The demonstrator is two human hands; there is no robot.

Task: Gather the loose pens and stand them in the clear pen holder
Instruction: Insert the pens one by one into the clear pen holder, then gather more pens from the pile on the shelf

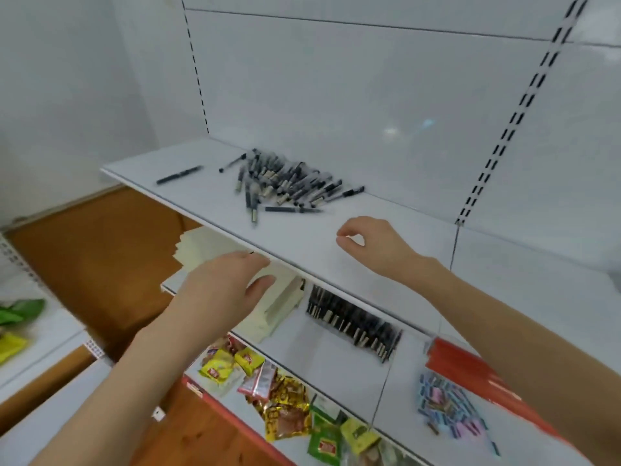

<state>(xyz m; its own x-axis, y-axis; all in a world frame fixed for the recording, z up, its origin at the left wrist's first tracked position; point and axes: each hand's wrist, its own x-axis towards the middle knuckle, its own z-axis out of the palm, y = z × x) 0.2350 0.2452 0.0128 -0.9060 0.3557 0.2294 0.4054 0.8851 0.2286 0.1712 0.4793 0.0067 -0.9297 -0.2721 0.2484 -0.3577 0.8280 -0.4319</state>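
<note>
Lying heaped, pens [289, 183]; packet print [285, 413] blurred.

Loose pens [289, 183]: dark barrels with pale sections. Most lie flat in a crisscrossed heap on the shelf [208, 196], beyond the right hand [369, 243] and to its left, well apart from it. A stray pen [233, 163] lies just beside the heap's left edge. A single pen [179, 174] lies flat beyond the left hand [228, 284], further left.
</note>
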